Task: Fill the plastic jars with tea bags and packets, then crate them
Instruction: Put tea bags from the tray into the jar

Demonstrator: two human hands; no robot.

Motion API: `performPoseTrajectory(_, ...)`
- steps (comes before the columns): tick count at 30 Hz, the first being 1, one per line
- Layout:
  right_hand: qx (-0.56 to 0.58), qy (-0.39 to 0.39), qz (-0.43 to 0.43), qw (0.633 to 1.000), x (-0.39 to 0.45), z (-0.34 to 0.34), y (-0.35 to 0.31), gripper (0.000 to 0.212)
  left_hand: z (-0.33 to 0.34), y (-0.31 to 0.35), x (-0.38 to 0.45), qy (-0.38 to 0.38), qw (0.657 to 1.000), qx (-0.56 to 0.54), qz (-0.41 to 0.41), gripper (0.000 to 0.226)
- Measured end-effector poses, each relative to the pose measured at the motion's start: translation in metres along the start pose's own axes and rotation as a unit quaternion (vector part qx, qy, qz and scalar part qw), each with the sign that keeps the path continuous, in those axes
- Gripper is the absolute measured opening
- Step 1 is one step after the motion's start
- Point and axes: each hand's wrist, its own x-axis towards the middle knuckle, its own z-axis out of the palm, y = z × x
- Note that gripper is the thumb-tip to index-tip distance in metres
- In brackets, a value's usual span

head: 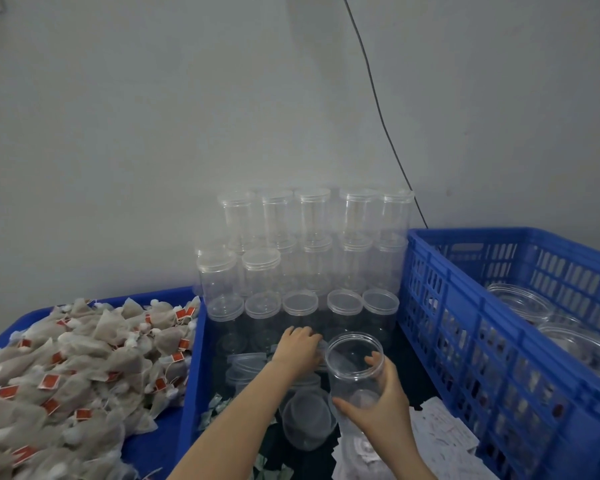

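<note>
My right hand (378, 407) grips an open, empty clear plastic jar (355, 367), tilted toward me, over the dark middle of the table. My left hand (300, 346) reaches just left of it with fingers curled round a clear lid (323, 344), mostly hidden under the hand. Behind them stands a stack of lidded empty jars (302, 251) against the wall. A heap of tea bags with red tags (70, 368) fills the blue tray (160, 296) at the left. White packets (444, 431) lie at the lower right. The blue crate (465, 341) at the right holds several jars (520, 303).
Loose clear lids (307, 420) lie below my hands, and green-white packets (212, 410) sit beside the tray's edge. A black cable (378, 98) runs down the grey wall behind the jar stack.
</note>
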Motion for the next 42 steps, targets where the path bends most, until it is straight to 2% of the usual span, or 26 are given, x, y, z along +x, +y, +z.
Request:
performPoseTrajectory(6, 0.012, -0.033, -0.005, 0.999, -0.006, 0.014, -0.017, 0.082, -0.021, -0.005, -0.024, 0.018, 0.996, -0.076, 0.047, 0.046)
performPoseTrajectory(10, 0.034, -0.070, -0.008, 0.997, -0.008, 0.032, -0.028, 0.079, -0.046, -0.026, -0.050, 0.053, 0.992, -0.101, 0.047, 0.034)
performPoseTrajectory(14, 0.047, -0.108, -0.001, 0.993, -0.017, 0.054, -0.041, 0.083, -0.062, -0.072, -0.090, 0.194, 0.977, -0.092, -0.019, 0.028)
performPoseTrajectory(16, 0.041, -0.125, -0.013, 0.991, -0.024, 0.065, -0.045, 0.079, -0.063, -0.097, -0.116, 0.285, 0.951, -0.095, -0.080, 0.019)
performPoseTrajectory(18, 0.035, -0.143, -0.016, 0.989, -0.031, 0.074, -0.047, 0.077, -0.060, -0.120, -0.141, 0.332, 0.924, -0.106, -0.158, 0.013)
performPoseTrajectory(19, 0.036, -0.150, -0.016, 0.988, -0.034, 0.078, -0.047, 0.077, -0.056, -0.129, -0.151, 0.323, 0.919, -0.109, -0.199, 0.015)
performPoseTrajectory(21, 0.047, -0.160, -0.018, 0.986, -0.040, 0.084, -0.047, 0.079, -0.046, -0.146, -0.167, 0.226, 0.930, -0.104, -0.272, 0.015)
performPoseTrajectory(24, 0.050, -0.183, -0.016, 0.982, -0.049, 0.091, -0.046, 0.094, -0.028, -0.160, -0.183, -0.037, 0.948, -0.063, -0.310, 0.019)
performPoseTrajectory(26, 0.059, -0.191, -0.010, 0.980, -0.052, 0.093, -0.044, 0.097, -0.020, -0.161, -0.191, -0.167, 0.935, -0.061, -0.306, 0.032)
performPoseTrajectory(28, 0.054, -0.193, -0.003, 0.980, -0.055, 0.095, -0.044, 0.102, -0.013, -0.160, -0.197, -0.227, 0.911, -0.123, -0.323, 0.046)
performPoseTrajectory(30, 0.049, -0.193, 0.000, 0.980, -0.057, 0.097, -0.044, 0.104, -0.009, -0.158, -0.199, -0.249, 0.883, -0.195, -0.346, 0.062)
performPoseTrajectory(31, 0.050, -0.194, 0.000, 0.980, -0.058, 0.098, -0.043, 0.102, -0.007, -0.156, -0.197, -0.253, 0.883, -0.196, -0.344, 0.064)
performPoseTrajectory(33, 0.052, -0.197, 0.004, 0.979, -0.060, 0.099, -0.041, 0.097, -0.004, -0.157, -0.188, -0.227, 0.920, -0.120, -0.297, 0.050)
performPoseTrajectory(35, 0.056, -0.200, 0.012, 0.978, -0.062, 0.102, -0.039, 0.095, -0.004, -0.156, -0.178, -0.152, 0.953, -0.028, -0.260, 0.042)
performPoseTrajectory(37, 0.061, -0.204, 0.020, 0.977, -0.064, 0.105, -0.039, 0.096, -0.005, -0.156, -0.169, -0.113, 0.960, -0.002, -0.255, 0.051)
performPoseTrajectory(39, 0.059, -0.204, 0.017, 0.977, -0.065, 0.109, -0.038, 0.096, -0.007, -0.152, -0.163, -0.132, 0.958, -0.027, -0.254, 0.056)
performPoseTrajectory(42, 0.060, -0.201, 0.015, 0.978, -0.066, 0.112, -0.037, 0.091, 0.001, -0.150, -0.155, -0.104, 0.960, -0.009, -0.260, 0.044)
